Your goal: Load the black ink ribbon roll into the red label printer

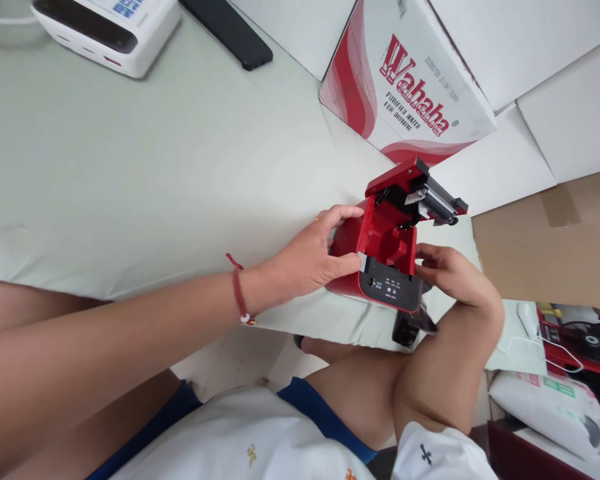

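Note:
A small red printer (386,250) with its lid (420,193) swung open sits at the near edge of a pale table (155,173). Its paper bay looks empty, and a dark control panel faces me. My left hand (313,257) grips the printer's left side, thumb on the front corner and fingers over the top rim. My right hand (447,273) is curled against the printer's right side, fingers pressed on its edge. A black object (411,327) hangs just below the printer, beside my right wrist.
A red and white Wahaha water carton (410,80) stands just behind the printer. A white device (110,30) and a black phone (230,30) lie at the far left. A brown cardboard sheet (550,240) lies to the right, with bags and clutter (555,393) on the floor below.

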`<state>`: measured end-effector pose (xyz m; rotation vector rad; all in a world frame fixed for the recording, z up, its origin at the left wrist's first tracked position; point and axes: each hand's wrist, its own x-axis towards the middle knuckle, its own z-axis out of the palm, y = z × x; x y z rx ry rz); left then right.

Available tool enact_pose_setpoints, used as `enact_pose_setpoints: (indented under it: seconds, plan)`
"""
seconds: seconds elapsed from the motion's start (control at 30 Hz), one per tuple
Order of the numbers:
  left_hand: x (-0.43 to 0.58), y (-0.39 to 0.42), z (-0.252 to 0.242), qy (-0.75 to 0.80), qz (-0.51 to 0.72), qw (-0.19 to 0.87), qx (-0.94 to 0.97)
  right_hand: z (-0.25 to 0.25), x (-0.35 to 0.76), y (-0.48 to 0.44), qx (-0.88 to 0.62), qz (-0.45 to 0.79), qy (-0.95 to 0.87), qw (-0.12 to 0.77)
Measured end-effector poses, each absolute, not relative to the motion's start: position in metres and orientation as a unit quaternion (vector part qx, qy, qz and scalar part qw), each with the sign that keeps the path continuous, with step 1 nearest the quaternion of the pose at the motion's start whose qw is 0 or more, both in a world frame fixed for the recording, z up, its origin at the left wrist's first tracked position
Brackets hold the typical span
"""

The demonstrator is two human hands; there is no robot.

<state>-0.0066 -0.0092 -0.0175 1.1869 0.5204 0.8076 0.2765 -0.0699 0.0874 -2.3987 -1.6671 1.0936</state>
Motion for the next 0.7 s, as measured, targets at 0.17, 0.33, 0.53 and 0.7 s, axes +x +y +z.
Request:
enact_pose_setpoints:
  seconds: [0.17,0.33,0.53,0.7]
  plan:
    - [-0.008,-0.010,-0.013,0.227,0.356,0.736,0.529,0.087,0.288,-0.071,-0.809,0.301,-0.501,-0.057]
    - [-0.009,-0.012,-0.009,0.250,0.340,0.750,0.510,0.087,0.334,-0.084,-0.859,0.200,-0.458,-0.112]
    - [-0.009,-0.012,-0.010,0.261,0.337,0.750,0.506,0.070,0.337,-0.077,-0.815,0.270,-0.495,-0.131]
    - [-0.008,-0.012,-0.013,0.269,0.335,0.745,0.510,0.103,0.325,-0.096,-0.751,0.330,-0.561,-0.109]
